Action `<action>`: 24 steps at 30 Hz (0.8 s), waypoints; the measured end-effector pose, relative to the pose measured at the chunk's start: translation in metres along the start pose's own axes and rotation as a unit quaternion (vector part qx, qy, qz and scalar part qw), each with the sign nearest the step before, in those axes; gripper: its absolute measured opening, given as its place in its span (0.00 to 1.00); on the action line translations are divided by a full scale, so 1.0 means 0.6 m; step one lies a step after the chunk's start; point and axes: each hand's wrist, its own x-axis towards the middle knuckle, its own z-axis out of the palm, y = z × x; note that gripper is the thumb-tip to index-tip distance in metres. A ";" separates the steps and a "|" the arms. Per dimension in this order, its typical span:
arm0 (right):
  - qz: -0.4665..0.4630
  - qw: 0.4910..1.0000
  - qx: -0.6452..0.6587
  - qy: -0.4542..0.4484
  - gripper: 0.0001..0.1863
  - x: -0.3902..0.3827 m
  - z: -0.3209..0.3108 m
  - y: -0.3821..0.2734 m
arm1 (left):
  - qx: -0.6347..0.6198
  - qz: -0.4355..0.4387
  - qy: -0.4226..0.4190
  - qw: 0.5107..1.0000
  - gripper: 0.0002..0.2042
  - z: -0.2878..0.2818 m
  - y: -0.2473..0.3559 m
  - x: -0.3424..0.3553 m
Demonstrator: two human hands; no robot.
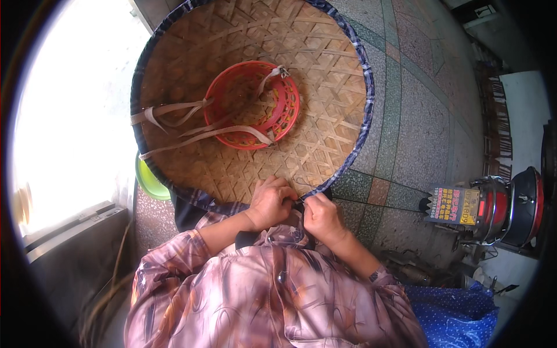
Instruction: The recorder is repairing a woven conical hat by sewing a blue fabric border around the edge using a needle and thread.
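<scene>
A large round woven bamboo tray [331,75] leans in front of me, its rim wrapped in dark blue plaid cloth [366,87]. At the near edge my left hand [270,202] is closed, its fingers gripping the tray's cloth-bound rim. Just to its right, my right hand [324,217] is curled in a pinch close to the rim. Whatever sits between its fingertips is too small to make out. A thin dark strand seems to lie on the weave above the hands. Inside the tray is a red plastic basket [289,110] with pale cloth straps [174,107] tied to it.
A light green basin [152,181] shows beneath the tray's left edge. A bright opening with a sill [69,226] is at far left. On the right a parked motorcycle [493,209] stands on the tiled floor [406,116]. Blue dotted cloth [458,313] lies at lower right.
</scene>
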 end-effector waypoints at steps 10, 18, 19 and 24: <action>0.031 0.999 0.042 0.013 0.02 -0.004 0.005 0.007 | -0.006 0.020 -0.007 1.000 0.10 -0.001 -0.012 -0.005; -0.039 0.993 -0.110 -0.017 0.01 -0.001 -0.014 -0.005 | -0.015 0.021 -0.020 0.999 0.10 -0.009 -0.014 -0.004; -0.039 0.993 -0.110 -0.017 0.01 0.000 -0.009 -0.004 | -0.016 0.022 -0.023 0.999 0.11 -0.011 -0.013 -0.004; -0.028 0.993 -0.118 -0.009 0.04 0.003 0.012 0.006 | -0.022 0.039 -0.009 0.999 0.11 -0.001 -0.024 -0.005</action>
